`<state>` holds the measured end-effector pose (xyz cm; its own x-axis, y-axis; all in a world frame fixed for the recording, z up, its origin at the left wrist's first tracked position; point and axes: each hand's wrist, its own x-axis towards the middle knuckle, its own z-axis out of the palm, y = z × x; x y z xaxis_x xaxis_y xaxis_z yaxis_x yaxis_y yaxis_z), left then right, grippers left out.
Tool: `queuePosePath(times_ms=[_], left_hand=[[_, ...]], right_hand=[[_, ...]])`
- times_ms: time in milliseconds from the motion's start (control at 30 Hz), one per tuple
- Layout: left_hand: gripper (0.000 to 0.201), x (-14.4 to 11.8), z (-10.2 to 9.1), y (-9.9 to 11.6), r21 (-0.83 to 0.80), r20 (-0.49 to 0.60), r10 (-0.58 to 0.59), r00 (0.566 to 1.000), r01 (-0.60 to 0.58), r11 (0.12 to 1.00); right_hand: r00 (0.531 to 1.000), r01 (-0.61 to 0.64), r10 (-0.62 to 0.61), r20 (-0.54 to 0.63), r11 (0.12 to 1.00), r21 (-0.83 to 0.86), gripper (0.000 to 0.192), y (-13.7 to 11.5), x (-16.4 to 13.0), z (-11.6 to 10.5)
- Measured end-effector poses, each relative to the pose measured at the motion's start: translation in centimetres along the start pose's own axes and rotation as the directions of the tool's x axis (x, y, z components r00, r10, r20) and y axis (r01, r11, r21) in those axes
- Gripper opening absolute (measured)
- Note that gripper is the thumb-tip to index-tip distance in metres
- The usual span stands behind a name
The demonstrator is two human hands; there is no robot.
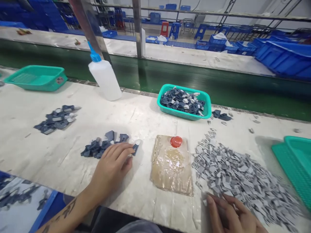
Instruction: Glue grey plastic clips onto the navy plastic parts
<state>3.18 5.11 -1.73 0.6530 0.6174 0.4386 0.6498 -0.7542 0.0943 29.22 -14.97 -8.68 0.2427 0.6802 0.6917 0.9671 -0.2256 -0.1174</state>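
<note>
Nearest the camera, the right hand (pixel 230 215) is laid flat, fingers spread, on the near edge of a broad heap of small pale grey flat plastic chips (pixel 240 178); whether a chip is pinched under the fingertips cannot be told, since that part is blurred. The left hand (pixel 113 170) rests palm-down on the white scuffed worktop (pixel 48 152), its fingertips touching a small dark blue plastic piece with a pale grey insert (pixel 136 147) that lies at the right end of a loose cluster of dark blue plastic housings (pixel 99 147); the piece is touched rather than gripped. Between the hands lies a brownish card wrapped in clear film (pixel 171 166), with a small red round cap (pixel 176 141) on its far edge. The pieces are judged light, stiff and smooth, so they may skate on the worktop; a pinch across the narrow sides between thumb and forefinger would seem best. Farther left lies a second pile of assembled dark blue pieces (pixel 57 118). Beyond stand a teal plastic mesh basket filled with dark blue pieces (pixel 161 105) and a white squeeze bottle with a blue nozzle (pixel 104 79).
</note>
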Motion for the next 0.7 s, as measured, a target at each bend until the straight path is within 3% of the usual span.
queuePosePath(times_ms=[133, 267, 400, 500, 567, 633, 700], left_hand=[[0.007, -0.3, 0.4, 0.5, -0.063, 0.036, -0.005, 0.999, 0.007, 0.998], [0.008, -0.5, 0.9, 0.8, -0.128, 0.115, -0.063, 0.991, 0.077, 0.989], [0.012, -1.2, 0.7, 0.7, -0.178, 0.163, -0.167, 0.972, 0.196, 0.964], [0.014, -1.9, 0.0, 1.0, -0.215, 0.172, -0.241, 0.955, 0.275, 0.937], [0.014, -2.5, -0.7, 1.5, -0.237, 0.183, -0.274, 0.944, 0.313, 0.920], [0.014, -3.0, -1.5, 2.2, -0.291, 0.209, -0.331, 0.920, 0.382, 0.877], [0.015, -3.6, -2.0, 2.9, -0.395, 0.261, -0.435, 0.862, 0.506, 0.767]], right_hand=[[0.986, -0.052, 0.031, 0.164, 0.991, 0.123, 0.022, 0.7, 0.9, -1.6], [0.952, 0.113, -0.163, 0.261, 0.974, 0.194, 0.015, 2.1, 2.7, -3.1], [0.864, 0.282, -0.372, 0.339, 0.916, 0.285, 0.021, 3.7, 4.2, -3.2], [0.820, 0.289, -0.409, 0.399, 0.899, 0.328, 0.027, 3.9, 4.8, -2.9], [0.816, 0.262, -0.402, 0.416, 0.898, 0.355, 0.022, 3.7, 5.2, -2.7], [0.816, 0.257, -0.414, 0.403, 0.885, 0.388, 0.016, 3.5, 5.3, -2.5], [0.816, 0.273, -0.433, 0.383, 0.872, 0.406, 0.013, 3.4, 5.3, -2.4]])
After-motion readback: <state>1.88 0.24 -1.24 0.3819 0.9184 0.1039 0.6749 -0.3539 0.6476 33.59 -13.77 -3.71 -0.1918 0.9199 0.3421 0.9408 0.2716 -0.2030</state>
